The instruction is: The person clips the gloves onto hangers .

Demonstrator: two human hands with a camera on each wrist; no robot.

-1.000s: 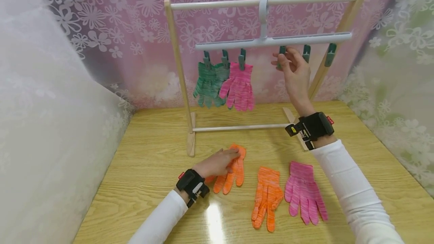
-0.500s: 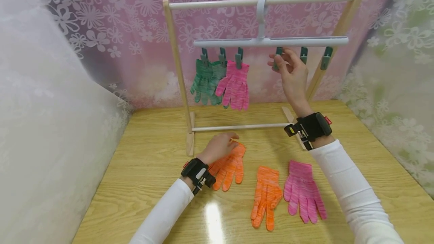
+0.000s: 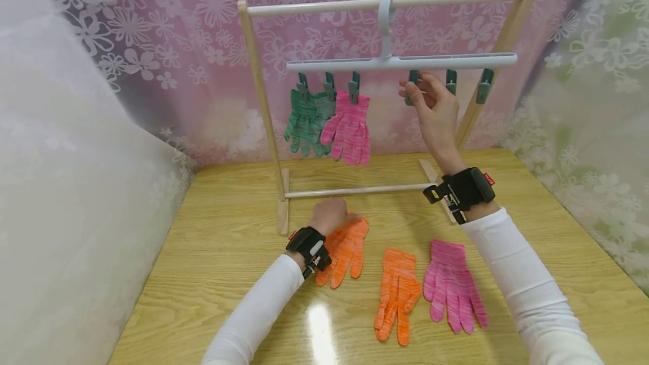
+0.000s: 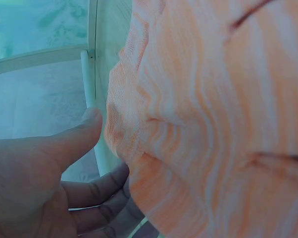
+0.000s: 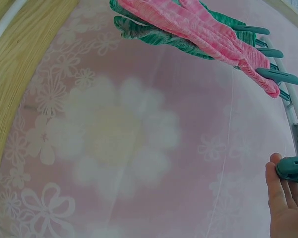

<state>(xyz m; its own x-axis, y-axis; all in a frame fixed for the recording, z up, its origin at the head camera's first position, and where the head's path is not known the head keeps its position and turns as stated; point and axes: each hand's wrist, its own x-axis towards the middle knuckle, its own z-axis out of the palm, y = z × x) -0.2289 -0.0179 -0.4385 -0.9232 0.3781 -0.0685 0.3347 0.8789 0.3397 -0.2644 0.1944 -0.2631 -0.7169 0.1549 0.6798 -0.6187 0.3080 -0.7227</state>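
Nearest on the bench (image 3: pixel 228 275) lie a loose orange knit glove (image 3: pixel 398 294) and, to its right, a magenta glove (image 3: pixel 451 283). Beyond them on the left, the left hand (image 3: pixel 329 216) has shifted from lying across a second orange glove (image 3: pixel 347 255) to its far cuff end, thumb apart from fingers (image 4: pixel 97 191), the same end by which hung gloves are clipped. Farther, the right hand (image 3: pixel 437 120) pinches a green clip (image 3: pixel 413 78) under the white hanger (image 3: pixel 345 65), right of the hanging pink glove (image 3: pixel 351 134) and green gloves (image 3: pixel 304 123).
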